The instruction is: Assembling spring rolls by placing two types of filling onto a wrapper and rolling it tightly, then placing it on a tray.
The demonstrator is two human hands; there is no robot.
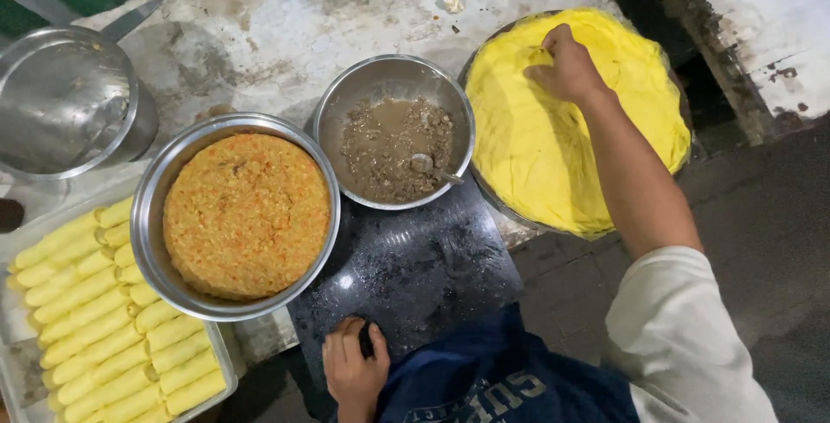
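My right hand (566, 67) reaches out over a wide round pan (484, 51) stacked with thin yellow wrapper sheets (553, 155) and pinches the edge of the top sheet near the far side. My left hand (353, 369) rests on the near edge of a dark glossy board (406, 267), fingers curled over its rim. Beyond the board stands a steel bowl (393, 77) of brown minced filling with a spoon (425, 163) lying in it. Left of that, a larger steel bowl (156, 189) holds a flat mound of orange-yellow filling (246, 214).
A metal tray (17, 371) at the lower left carries several rolled yellow wraps (104, 319) in rows. A steel pot with a lid (65, 103) stands at the far left. The worktop (285, 16) is worn and stained, with a dark gap at the right.
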